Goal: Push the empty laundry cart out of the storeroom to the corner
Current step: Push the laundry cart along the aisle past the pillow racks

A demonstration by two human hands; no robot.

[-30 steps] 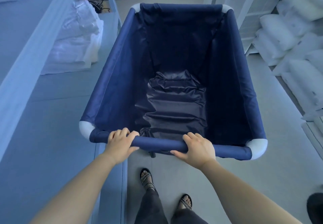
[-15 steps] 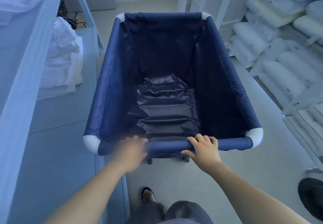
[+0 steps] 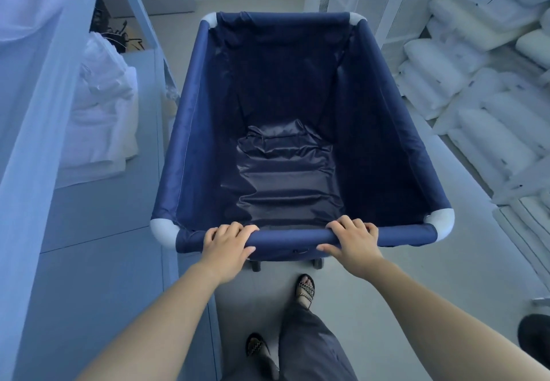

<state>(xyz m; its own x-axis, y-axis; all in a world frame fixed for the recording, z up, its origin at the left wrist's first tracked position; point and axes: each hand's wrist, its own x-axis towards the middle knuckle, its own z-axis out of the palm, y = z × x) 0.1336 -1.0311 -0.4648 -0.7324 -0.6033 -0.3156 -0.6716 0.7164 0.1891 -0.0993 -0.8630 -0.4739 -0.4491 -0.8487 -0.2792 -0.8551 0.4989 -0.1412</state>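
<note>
Both hands grip the near rail of a navy fabric laundry cart (image 3: 285,148): the left hand (image 3: 227,245) and the right hand (image 3: 352,242) each curl fingers over the padded bar, thumbs beneath. No brand or lettering can be read anywhere. The cart, its liner bare, stands on a pale floor (image 3: 416,276) between a shelf of folded white linen (image 3: 104,107) and stacked pillows (image 3: 476,89), directly ahead of the person's sandalled feet.
</note>
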